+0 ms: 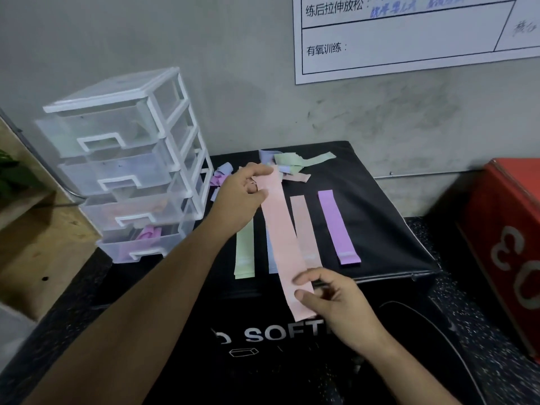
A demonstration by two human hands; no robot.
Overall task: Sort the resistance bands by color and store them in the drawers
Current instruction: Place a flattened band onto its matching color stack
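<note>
A long pink band point(280, 238) is stretched between my hands above the black soft box point(380, 229). My left hand point(242, 197) pinches its far end and my right hand point(330, 299) pinches its near end. Flat on the box lie a green band point(245, 252), a blue band point(271, 258) mostly hidden under the pink one, a second pink band point(305, 229) and a purple band point(337, 226). A heap of mixed bands point(286, 163) sits at the back of the box. The clear drawer unit point(125, 159) stands at the left, with purple bands in its bottom drawer point(146, 244).
A red box point(508, 244) stands at the right. A wooden shelf point(38, 244) lies to the left of the drawers. The grey wall behind carries a white printed sheet point(409, 33). The floor around is black and speckled.
</note>
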